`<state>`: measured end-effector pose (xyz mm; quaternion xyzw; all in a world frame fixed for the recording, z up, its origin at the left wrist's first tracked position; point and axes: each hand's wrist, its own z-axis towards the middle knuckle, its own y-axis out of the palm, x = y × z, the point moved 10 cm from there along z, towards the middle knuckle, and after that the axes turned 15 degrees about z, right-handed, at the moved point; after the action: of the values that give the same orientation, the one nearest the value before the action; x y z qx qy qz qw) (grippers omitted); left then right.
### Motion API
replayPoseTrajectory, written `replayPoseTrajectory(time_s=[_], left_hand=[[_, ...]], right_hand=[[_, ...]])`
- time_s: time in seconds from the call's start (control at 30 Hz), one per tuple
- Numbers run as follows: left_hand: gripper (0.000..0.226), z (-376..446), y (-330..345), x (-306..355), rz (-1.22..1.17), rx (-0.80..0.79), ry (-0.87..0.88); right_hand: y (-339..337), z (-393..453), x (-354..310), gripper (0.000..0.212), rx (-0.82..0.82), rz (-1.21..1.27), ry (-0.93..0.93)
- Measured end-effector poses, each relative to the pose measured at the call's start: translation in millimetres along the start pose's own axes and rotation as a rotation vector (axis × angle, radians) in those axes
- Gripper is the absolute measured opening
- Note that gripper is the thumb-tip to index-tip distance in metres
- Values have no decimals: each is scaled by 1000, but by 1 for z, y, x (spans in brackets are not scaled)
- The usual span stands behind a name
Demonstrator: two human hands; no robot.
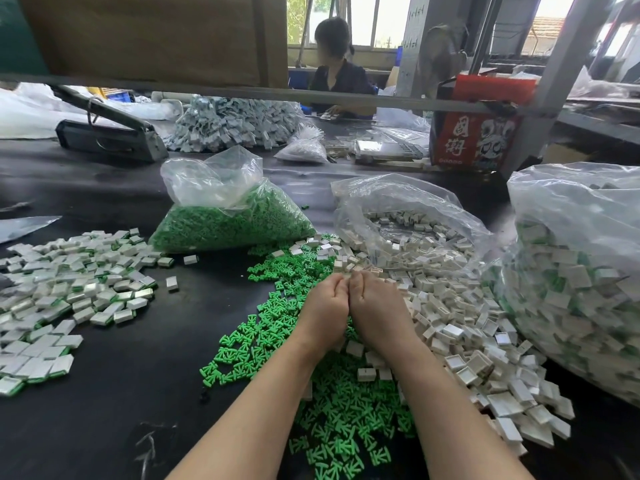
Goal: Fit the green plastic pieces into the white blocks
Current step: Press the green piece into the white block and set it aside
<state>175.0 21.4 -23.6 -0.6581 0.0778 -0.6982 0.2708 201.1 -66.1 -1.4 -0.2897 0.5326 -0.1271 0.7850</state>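
My left hand [325, 306] and my right hand [375, 303] are pressed side by side over the table's middle, backs up. Their curled fingertips meet around a small piece that the fingers hide. Under and in front of my forearms lies a spread of loose green plastic pieces [346, 420]. A heap of empty white blocks [460, 327] spills from an open clear bag [408, 216] to the right. White blocks with green fitted in them [79, 289] are scattered at the left.
A clear bag of green pieces [228, 220] stands behind the hands. A big bag of fitted blocks [581, 271] fills the right edge. A red carton [474, 133], a heat sealer [110, 133] and a grey parts pile [235, 123] sit farther back, where another person works.
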Motion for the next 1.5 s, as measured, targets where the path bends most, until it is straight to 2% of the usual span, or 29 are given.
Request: replayPoseTrajectory(time_s=[0.43,0.6,0.8,0.9,1.03,1.13,1.23,1.33,1.5], left_hand=[[27,-1,0,-2,-92,0,-13],[28,-2,1,0,-111,-13,-11],[24,2,-3,0,-109,-35,11],[21,3,-10,7,-173,-44,44],[16,-1,-19,21,-257,-30,82],[9,-3,-24,18,-267,4,36],[14,-3,-17,20,-417,-59,32],[18,-4,-12,25,-453,-106,64],[22,-4,-24,31,-404,-27,124]], right_hand=[[3,-2,-4,43,-28,-44,-42],[4,-5,-8,49,-50,-23,-74],[0,-3,-5,40,-26,-1,-85],[-3,1,-2,43,-1,183,-28],[-5,5,9,67,4,586,142],[3,3,16,76,-81,829,255],[18,0,10,77,-208,950,296],[22,-1,4,75,-231,1043,281],[17,-4,-6,73,-239,1079,230]])
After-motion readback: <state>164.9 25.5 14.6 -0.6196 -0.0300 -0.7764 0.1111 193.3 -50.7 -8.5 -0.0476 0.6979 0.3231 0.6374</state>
